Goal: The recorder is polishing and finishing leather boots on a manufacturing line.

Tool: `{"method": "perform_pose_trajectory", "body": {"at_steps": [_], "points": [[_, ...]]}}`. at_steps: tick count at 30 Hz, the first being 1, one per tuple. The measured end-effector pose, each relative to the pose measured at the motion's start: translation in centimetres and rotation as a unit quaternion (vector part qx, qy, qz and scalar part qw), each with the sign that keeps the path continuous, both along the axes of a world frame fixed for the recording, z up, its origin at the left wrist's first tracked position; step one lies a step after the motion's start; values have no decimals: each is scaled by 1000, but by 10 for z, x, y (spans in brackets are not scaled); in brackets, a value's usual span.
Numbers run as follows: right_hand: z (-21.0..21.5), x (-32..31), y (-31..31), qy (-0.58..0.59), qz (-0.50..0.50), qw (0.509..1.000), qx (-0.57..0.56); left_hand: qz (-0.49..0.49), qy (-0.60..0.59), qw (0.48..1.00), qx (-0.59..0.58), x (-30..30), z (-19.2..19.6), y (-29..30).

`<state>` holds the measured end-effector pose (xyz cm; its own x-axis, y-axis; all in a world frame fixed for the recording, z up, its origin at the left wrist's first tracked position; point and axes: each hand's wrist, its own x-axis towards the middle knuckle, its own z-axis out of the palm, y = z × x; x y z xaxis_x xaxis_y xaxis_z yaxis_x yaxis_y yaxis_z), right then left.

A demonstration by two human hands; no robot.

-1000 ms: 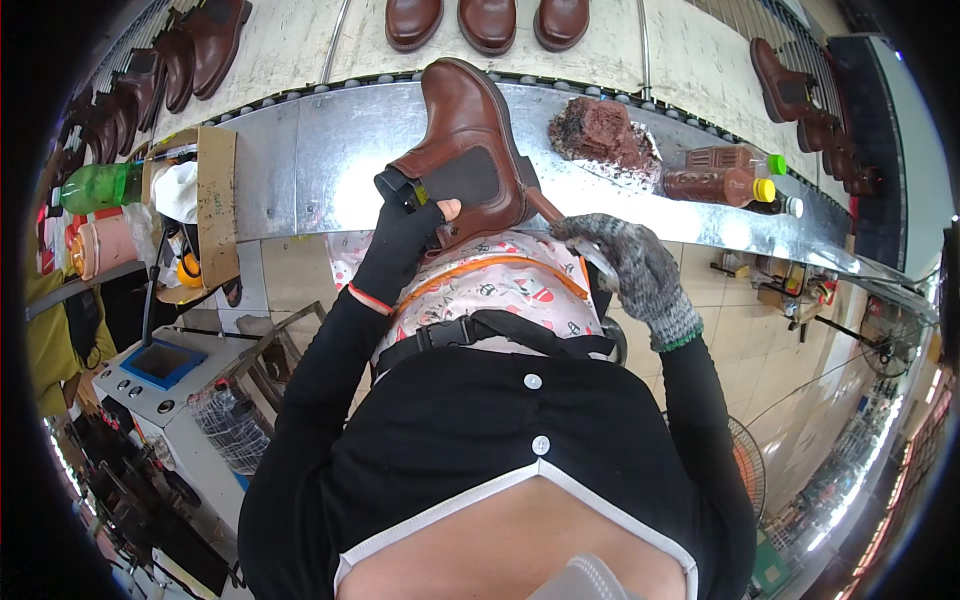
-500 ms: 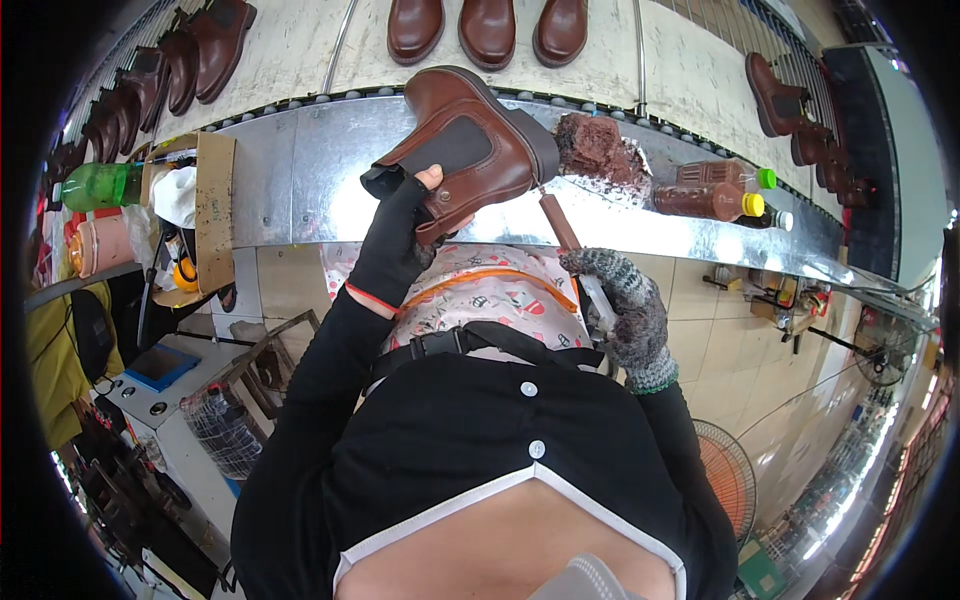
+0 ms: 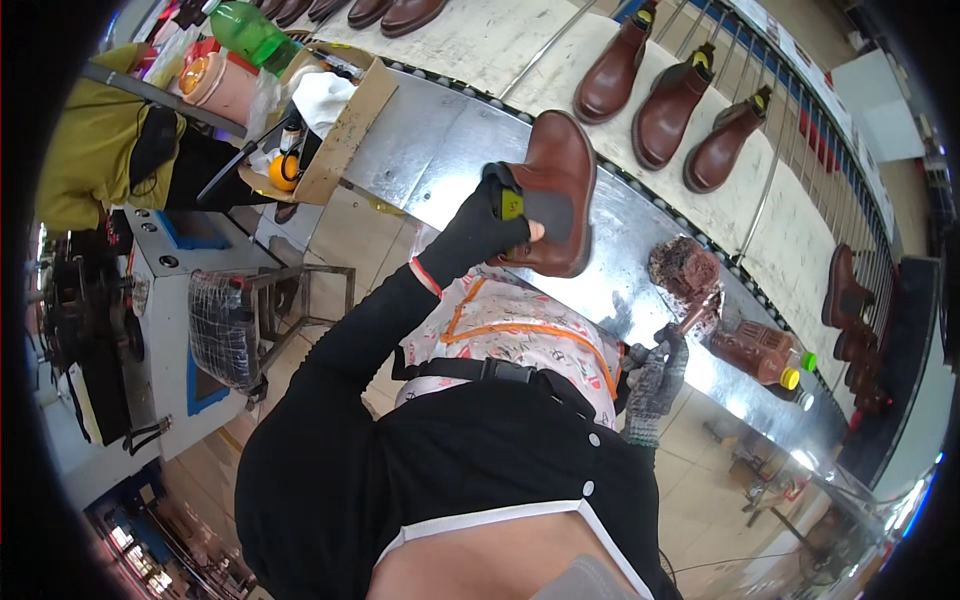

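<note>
A brown ankle boot (image 3: 562,150) with a dark elastic side panel is held over the near metal ledge, toe pointing away. My left hand (image 3: 482,226), in a black fingerless glove, grips it at the shaft opening, with the thumb against the side panel. In a grey knitted glove, my right hand (image 3: 655,378) is closed around a slim brown-coated tool (image 3: 692,318), whose exact kind I cannot make out. The tool's far end lies at a crumpled, brown-stained lump (image 3: 690,268) on the ledge; whether they touch is unclear.
Bottles of brown liquid (image 3: 752,352) lie right of the lump. Beyond the ledge, a pale conveyor belt (image 3: 540,45) carries several brown boots (image 3: 668,118). A cardboard box (image 3: 362,118) with a white cloth and a green bottle (image 3: 245,35) stand at the left.
My view has turned to the right. The boot now points away with its shaft toward me. My right hand has brought the tool to the brown lump.
</note>
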<state>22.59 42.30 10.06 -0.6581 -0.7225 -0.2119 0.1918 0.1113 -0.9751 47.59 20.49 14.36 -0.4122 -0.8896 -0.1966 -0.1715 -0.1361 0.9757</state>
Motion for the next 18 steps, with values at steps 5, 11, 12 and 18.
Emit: {"method": "perform_pose_trajectory", "body": {"at_steps": [5,11,12,18], "points": [[12,14,-68,25,50,990,-128,-93,-242,948,-185,-30,7,12],[30,28,-149,449,90,888,-34,-229,-316,879,-274,-72,27,41],[30,24,-154,311,98,945,-24,-218,-287,889,-283,-73,26,43],[1,1,-142,291,50,955,3,-15,-211,945,-251,15,-11,-45]]}}
